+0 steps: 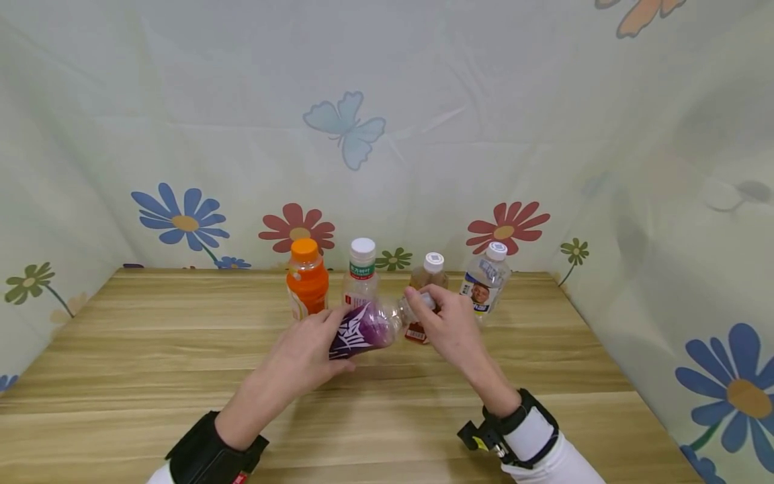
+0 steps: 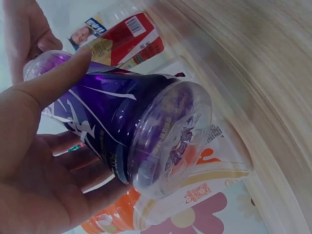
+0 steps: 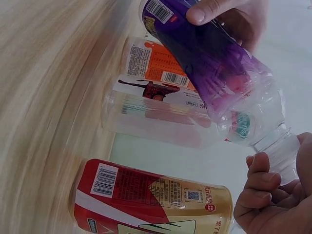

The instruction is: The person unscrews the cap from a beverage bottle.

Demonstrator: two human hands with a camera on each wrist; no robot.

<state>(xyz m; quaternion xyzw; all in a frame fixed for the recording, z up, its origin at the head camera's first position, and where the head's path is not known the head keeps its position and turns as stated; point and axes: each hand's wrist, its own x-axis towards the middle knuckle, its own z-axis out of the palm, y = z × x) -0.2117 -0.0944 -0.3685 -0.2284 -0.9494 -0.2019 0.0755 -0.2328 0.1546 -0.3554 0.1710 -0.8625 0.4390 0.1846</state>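
I'm watching left hand gripping tilted purple-labelled bottle above tabletop — right hand pinching its cap — orange-capped bottle standing behind.

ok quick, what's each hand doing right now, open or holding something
Left hand: closed around the body of the purple bottle.
Right hand: closed on the same bottle, at its neck end.
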